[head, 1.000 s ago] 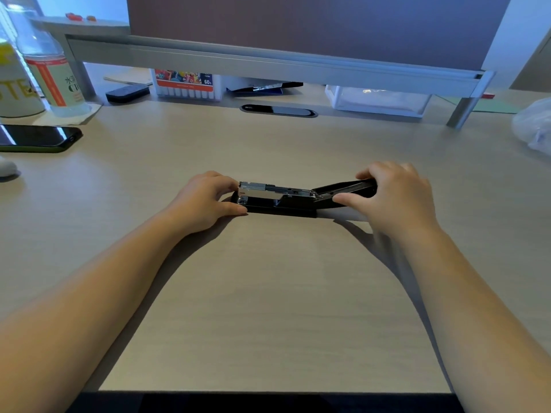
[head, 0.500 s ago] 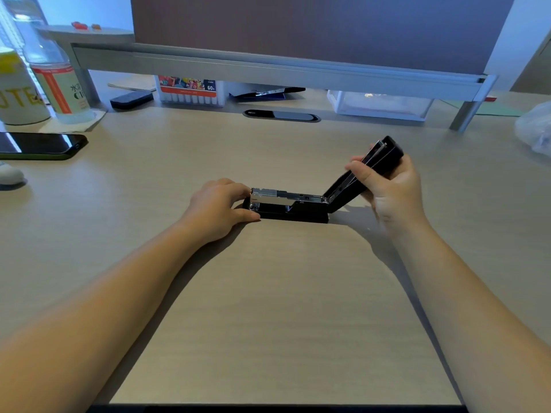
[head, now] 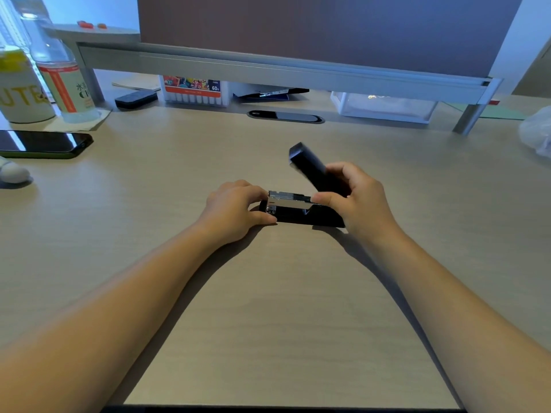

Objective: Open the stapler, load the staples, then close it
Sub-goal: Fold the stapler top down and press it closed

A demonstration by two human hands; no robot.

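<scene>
Wooden desk (head: 268,308), phone (head: 44,143) far left (well clear), both hands gripping stapler (head: 298,210), lid (head: 310,168) raised.

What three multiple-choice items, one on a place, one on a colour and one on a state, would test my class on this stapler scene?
1. Where does the phone lie?
A. on the desk's far left
B. beside the right hand
C. on the shelf

2. What colour is the stapler's top cover?
A. red
B. black
C. white

3. How does the stapler stand?
A. shut flat
B. in two parts
C. cover raised, metal track bare

Answers:
1 A, it lies flat on the desk at the left edge of the view.
2 B, the cover held by the right hand is black.
3 C, the cover tilts up while the left hand steadies the front end.
</scene>
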